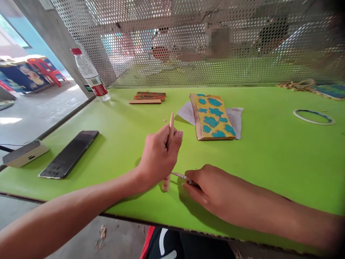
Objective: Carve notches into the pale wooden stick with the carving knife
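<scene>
Back: perforated metal screen (pixel 172 46) behind green table (pixel 269 108) | Upper left: concrete pillar (pixel 60 43), blue wall (pixel 35 36), red chair (pixel 47 70) | Left: grey concrete floor (pixel 45 115)

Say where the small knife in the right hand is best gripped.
Probably at its rear end, coming from the right, where the right hand already closes on the small knife and hides that end. The thin metal blade lies bare and points left toward the wooden stick in the left hand, so the front is best kept clear.

Likely craft workroom: green worktable (pixel 269 162), perforated screen (pixel 167 43), painted block (pixel 212 117), wood stick (pixel 170 126).
</scene>
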{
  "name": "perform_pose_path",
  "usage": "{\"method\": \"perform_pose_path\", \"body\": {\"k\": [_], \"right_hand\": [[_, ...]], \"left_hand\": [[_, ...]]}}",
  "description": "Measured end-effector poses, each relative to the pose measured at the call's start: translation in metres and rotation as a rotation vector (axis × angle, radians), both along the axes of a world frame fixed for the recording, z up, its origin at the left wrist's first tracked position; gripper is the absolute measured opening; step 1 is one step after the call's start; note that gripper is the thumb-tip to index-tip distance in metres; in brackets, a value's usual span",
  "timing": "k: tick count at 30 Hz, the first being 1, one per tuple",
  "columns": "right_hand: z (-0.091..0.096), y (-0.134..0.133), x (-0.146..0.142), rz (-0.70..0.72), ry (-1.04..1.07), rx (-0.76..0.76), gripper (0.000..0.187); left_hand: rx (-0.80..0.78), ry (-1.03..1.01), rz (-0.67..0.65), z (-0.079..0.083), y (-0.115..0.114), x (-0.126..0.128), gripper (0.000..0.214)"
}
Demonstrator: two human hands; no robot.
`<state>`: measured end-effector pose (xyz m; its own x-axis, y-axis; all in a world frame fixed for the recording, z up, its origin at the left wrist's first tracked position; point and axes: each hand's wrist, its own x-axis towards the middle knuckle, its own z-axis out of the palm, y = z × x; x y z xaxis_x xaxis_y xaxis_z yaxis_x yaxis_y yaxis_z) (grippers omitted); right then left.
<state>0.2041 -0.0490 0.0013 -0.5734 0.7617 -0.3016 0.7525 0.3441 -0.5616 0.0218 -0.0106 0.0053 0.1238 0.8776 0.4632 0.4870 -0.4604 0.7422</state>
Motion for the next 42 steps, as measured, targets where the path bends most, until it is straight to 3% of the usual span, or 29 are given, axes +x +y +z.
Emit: {"method": "perform_pose_path", "body": {"k": [3,11,24,27,31,42], "right_hand": [[0.003,0.003,0.004,0.002,0.043,-0.101,0.037],[0.018,0.008,-0.002,0.014,0.086,-0.184,0.032],[0.018,0.01,-0.002,0.045,0.11,-0.223,0.032],[0.013,0.009,0.001,0.038,0.104,-0.14,0.034],[0.007,0.009,0.005,0.028,0.033,0.094,0.031],[-0.007,0.009,0.003,0.233,-0.197,0.567,0.016]], "left_hand": [[-0.005,-0.036,-0.038,0.001,0.0,-0.002,0.028],[-0.096,-0.187,-0.172,0.0,0.0,-0.006,0.031],[-0.182,-0.309,-0.3,-0.006,0.011,-0.009,0.036],[-0.225,-0.278,-0.301,-0.005,0.015,-0.01,0.04],[-0.278,-0.239,-0.361,-0.005,0.02,-0.013,0.043],[-0.302,-0.188,-0.368,-0.006,0.021,-0.009,0.04]]}}
